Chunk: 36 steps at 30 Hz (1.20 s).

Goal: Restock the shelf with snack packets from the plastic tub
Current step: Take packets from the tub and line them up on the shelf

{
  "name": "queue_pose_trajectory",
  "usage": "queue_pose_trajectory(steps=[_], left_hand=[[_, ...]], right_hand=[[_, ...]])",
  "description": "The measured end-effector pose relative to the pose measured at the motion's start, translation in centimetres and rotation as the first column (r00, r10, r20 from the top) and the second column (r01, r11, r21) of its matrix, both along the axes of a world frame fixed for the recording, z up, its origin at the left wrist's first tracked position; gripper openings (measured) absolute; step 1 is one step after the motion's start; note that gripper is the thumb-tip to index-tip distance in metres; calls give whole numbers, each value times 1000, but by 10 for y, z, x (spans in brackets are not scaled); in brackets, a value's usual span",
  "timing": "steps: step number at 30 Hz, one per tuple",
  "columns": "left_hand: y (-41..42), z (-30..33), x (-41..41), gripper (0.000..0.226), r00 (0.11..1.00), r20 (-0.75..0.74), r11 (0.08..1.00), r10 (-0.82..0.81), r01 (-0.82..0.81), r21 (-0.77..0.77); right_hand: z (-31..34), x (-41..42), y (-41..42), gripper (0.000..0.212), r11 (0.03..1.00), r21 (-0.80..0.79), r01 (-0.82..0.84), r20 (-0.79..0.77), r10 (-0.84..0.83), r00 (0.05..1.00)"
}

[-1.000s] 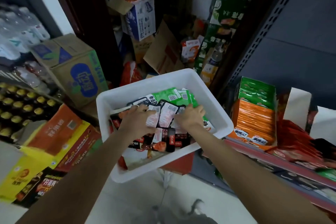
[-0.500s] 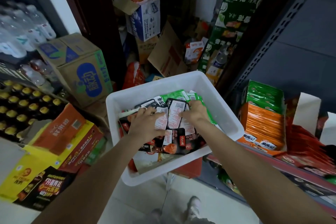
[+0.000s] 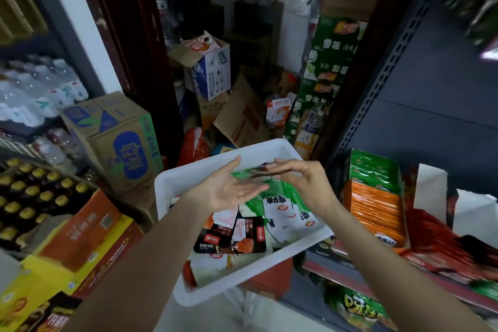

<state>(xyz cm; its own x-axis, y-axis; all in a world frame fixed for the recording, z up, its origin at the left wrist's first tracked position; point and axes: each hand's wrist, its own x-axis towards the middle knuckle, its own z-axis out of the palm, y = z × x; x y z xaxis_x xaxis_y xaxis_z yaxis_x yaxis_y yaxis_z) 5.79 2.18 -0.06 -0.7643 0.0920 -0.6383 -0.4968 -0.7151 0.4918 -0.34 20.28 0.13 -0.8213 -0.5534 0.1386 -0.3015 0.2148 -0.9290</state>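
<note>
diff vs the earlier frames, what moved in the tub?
Both hands came up out of the white tub. The right hand now pinches a thin stack of packets above it; the left hand lies open, palm up, beside the stack. Black and green packets remain in the tub; the orange shelf packets are unchanged.

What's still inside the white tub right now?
The white tub holds loose snack packets: green-and-white ones at right, black ones in the middle. Anything beneath them, and the tub floor, is covered.
</note>
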Motion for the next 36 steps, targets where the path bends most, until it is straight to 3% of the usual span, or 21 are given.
queue_pose_trajectory(steps=[2, 4, 6, 8, 9, 11, 13, 15, 17, 19, 22, 25, 26, 30, 34, 36], left_hand=[[14, 7, -4, 32, 996, -95, 990, 3, -16, -141], [30, 8, -10, 30, 992, -123, 961, -11, -23, -277], [43, 7, -16, 29, 992, -127, 925, -13, -37, -379], [59, 9, -22, 24, 988, -156, 857, -4, -77, -510], [69, 9, -26, 21, 984, -177, 822, -1, -100, -560], [90, 9, -33, 18, 973, -228, 764, -22, -131, -632], [116, 8, -42, 17, 962, -262, 716, -75, -131, -685], [145, 6, -52, 13, 946, -284, 670, -157, -108, -734], [180, 9, -60, 12, 918, -321, 631, -234, -108, -768], [213, 10, -70, 13, 897, -307, 572, -318, -77, -817], [263, 10, -85, 24, 844, -301, 546, -445, -10, -838], [310, 0, -102, 81, 802, -265, 456, -535, 10, -890], [328, 7, -104, 85, 780, -259, 426, -569, 11, -905], [382, 20, -116, 40, 737, -290, 357, -610, -71, -931], [414, 21, -129, 41, 711, -205, 150, -672, -140, -979], [424, 17, -136, 37, 733, -184, 114, -655, -145, -983]], right_hand=[[-2, 3, 12, 31, 996, 77, -46, -119, 55, 991], [-4, 2, 23, 25, 989, 147, 23, -257, 15, 966], [-1, 2, 36, 25, 972, 212, 105, -314, -35, 949], [2, -1, 56, 37, 956, 284, 77, -296, 11, 955], [3, -2, 67, 42, 953, 303, 27, -218, 42, 975], [8, -3, 87, 36, 991, 136, -12, 27, 9, 1000], [9, -7, 108, 25, 970, -72, 234, 191, -217, 957], [6, -15, 131, 48, 879, -103, 466, 285, -422, 860], [4, -23, 159, 66, 825, -167, 540, 464, -417, 781], [9, -29, 193, 53, 814, -206, 544, 594, -337, 731], [12, -38, 250, 34, 854, -184, 486, 567, -311, 762], [13, -47, 297, 38, 883, -224, 413, 486, -266, 833], [14, -50, 310, 38, 890, -217, 402, 454, -272, 848], [19, -61, 358, 35, 883, -170, 438, 352, -361, 864], [15, -75, 391, 28, 854, -51, 517, 92, -512, 854], [11, -81, 403, 25, 840, -30, 542, 37, -541, 840]])
